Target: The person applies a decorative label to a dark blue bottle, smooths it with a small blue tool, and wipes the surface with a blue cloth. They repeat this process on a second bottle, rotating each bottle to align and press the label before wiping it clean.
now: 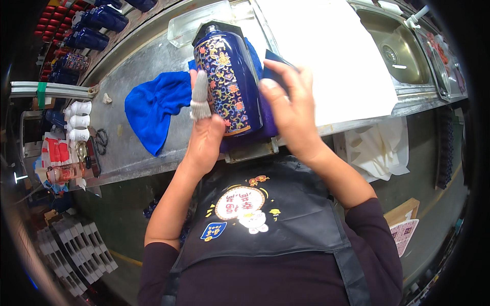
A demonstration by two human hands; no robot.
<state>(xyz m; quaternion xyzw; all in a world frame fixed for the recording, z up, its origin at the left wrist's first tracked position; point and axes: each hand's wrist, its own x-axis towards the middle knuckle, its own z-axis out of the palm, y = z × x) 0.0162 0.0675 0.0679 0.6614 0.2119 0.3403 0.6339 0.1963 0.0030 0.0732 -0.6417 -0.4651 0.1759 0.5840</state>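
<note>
A glossy dark blue bottle lies tilted in front of me, its bare neck pointing away. A band of colourful floral and scroll decoration covers its upper face. My left hand rests along the bottle's left side, thumb at the lower edge; some fingers are hidden. Grey ribbed fabric covers sheathe part of that hand. To the right of the bottle, my right hand pinches a thin dark blue flat piece, apart from the decoration. Purple padding shows beneath the bottle.
A blue cloth lies on the metal worktop. Behind the bottle sits a clear tray. A white sheet covers the right side, near a sink. More blue bottles stand at left, beyond white cups.
</note>
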